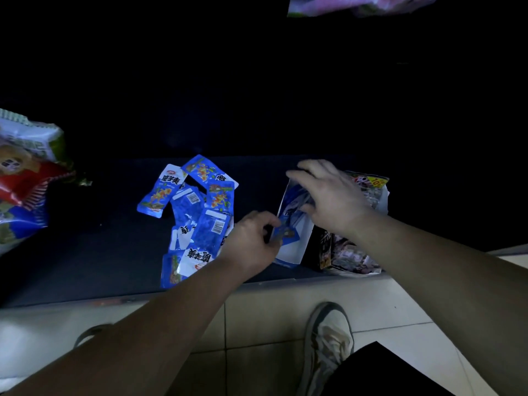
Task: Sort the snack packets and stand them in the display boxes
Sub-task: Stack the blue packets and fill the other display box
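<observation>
Left hand (251, 238) is pinching a blue packet (283, 235) at the mouth of the box (294, 248), right hand (328, 195) spread over the box (gripping or not, can't tell); I'd guess they're light, floppy, slick, so grab the sealed edge.

Reads as a shop. Dark surface (85, 252) above a tiled floor (257, 324). Many identical blue snack packets (194, 212) lie loose just left of the left grip (251, 241). Printed display boxes (294, 247) sit under the right grip (328, 195), with a yellow "10%" label (374, 181) just beyond it. Big snack bags (25, 178) lie far left of both.
</observation>
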`<state>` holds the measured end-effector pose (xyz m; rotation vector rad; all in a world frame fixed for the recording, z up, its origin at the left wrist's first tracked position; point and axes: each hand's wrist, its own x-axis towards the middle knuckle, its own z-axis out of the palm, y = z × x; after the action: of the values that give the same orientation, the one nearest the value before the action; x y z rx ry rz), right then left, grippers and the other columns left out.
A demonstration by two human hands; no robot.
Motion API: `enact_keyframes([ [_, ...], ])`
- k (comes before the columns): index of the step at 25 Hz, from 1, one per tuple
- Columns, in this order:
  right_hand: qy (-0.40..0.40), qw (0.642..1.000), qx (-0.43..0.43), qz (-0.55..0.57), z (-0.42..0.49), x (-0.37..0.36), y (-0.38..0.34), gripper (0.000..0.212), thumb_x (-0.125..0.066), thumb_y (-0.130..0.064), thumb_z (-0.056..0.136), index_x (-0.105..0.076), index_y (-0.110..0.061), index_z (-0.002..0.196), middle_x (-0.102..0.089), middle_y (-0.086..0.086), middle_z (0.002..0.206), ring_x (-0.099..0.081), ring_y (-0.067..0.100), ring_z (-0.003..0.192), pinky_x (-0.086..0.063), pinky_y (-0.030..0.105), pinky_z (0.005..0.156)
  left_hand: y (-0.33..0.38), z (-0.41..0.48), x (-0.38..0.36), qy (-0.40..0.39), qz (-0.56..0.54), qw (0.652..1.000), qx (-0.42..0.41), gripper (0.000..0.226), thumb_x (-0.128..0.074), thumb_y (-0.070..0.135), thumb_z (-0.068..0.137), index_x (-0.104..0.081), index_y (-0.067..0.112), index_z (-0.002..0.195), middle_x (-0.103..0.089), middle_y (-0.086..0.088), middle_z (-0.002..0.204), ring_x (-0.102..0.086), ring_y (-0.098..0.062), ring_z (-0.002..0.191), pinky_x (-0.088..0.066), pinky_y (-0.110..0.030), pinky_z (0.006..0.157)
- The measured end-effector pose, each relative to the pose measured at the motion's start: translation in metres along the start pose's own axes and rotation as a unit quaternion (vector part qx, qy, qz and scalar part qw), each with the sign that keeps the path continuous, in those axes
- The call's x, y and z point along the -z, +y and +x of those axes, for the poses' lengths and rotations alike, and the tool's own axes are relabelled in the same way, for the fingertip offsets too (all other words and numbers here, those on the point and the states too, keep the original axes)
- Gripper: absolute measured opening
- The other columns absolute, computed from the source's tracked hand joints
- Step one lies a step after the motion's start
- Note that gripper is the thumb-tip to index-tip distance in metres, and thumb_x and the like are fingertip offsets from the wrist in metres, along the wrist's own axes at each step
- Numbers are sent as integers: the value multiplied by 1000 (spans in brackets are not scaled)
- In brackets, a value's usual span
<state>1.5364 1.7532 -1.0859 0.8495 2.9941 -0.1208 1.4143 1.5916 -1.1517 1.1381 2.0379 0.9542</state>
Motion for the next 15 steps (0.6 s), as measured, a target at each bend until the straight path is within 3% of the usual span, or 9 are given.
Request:
enact_keyframes([
  [2,10,1000,23,-18,8,-3,1,35,-78,-18,84,-67,-18,117,-53,5,124,-48,31,120,-48,46,93,-6,0,0,1,-23,1000,0,26,-74,18,84,-68,30,107,-62,8,107,-66,-6,89,-57,-31,79],
  [4,29,998,46,-25,9,-7,-1,20,-79,-14,79,-67,-16,95,-56,4,103,-51,31,104,-46,43,83,-11,-2,-3,-7,-36,999,-8,29,-72,11,85,-70,29,108,-63,6,105,-68,-8,83,-58,-31,77],
  [8,-13,999,39,18,9,-8,-6,13,-66,-13,92,-68,-23,101,-68,-6,103,-51,25,105,-34,36,85,-17,-13,-8,-17,44,998,-51,46,-65,6,87,-66,26,129,-64,1,110,-67,-15,87,-55,-29,78],
  [12,107,994,36,9,12,19,-9,12,-68,-16,93,-70,-24,101,-68,-3,90,-56,27,94,-34,37,80,-22,-21,7,-2,97,994,-41,51,-64,7,88,-60,19,138,-66,-5,109,-66,-22,94,-56,-34,83],
  [15,150,987,56,2,5,40,-21,13,-70,-13,89,-70,-22,100,-62,-1,84,-56,29,88,-40,38,77,-21,-27,14,-16,110,993,-36,51,-65,7,88,-60,16,138,-65,-5,108,-64,-21,95,-56,-37,86],
])
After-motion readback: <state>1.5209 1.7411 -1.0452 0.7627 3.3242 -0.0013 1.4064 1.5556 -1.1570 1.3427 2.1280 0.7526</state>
